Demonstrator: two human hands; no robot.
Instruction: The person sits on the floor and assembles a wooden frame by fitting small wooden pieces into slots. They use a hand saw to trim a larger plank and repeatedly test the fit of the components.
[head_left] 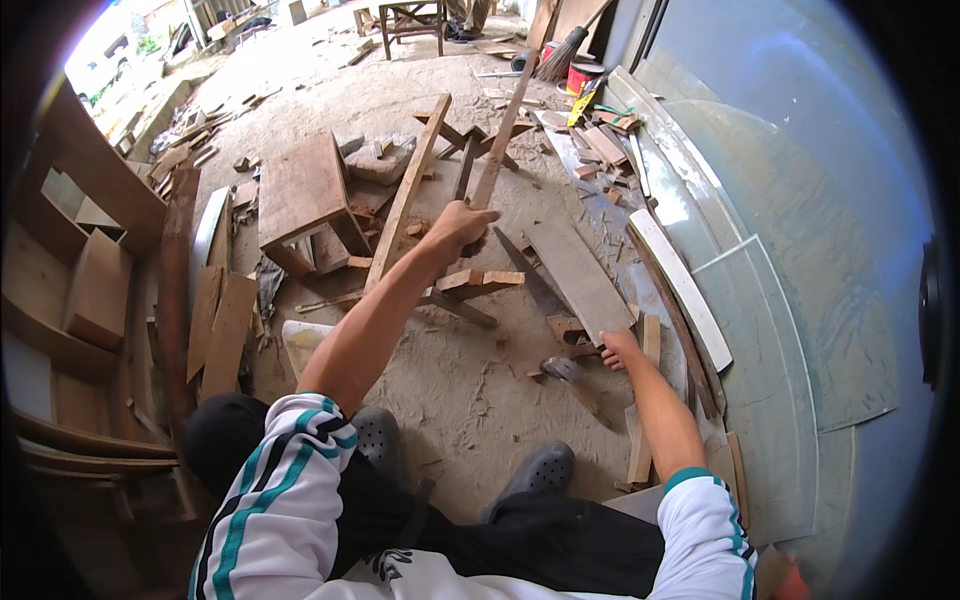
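Observation:
My left hand [462, 228] is closed round the near end of a long thin wooden strip [508, 130], which slants up and away to the right. Gripped at its near end by my right hand [620, 350] is a flat greyish board [580, 270]. Just left of that board lies a handsaw [532, 278], its wooden handle close to my right hand. A tool with a metal head and wooden handle [572, 382] rests on the floor below the saw; its exact kind is unclear. Under my left hand stand wooden pieces [475, 283], partly hidden by my arm.
A box-like wooden stool [305, 190] and a long wooden beam [410, 190] are left of my left hand. Glass sheets [770, 370] lean along the right wall. Farther off are a broom [563, 55] and a red bucket [583, 78]. Wooden cabinetry [90, 300] lines the left.

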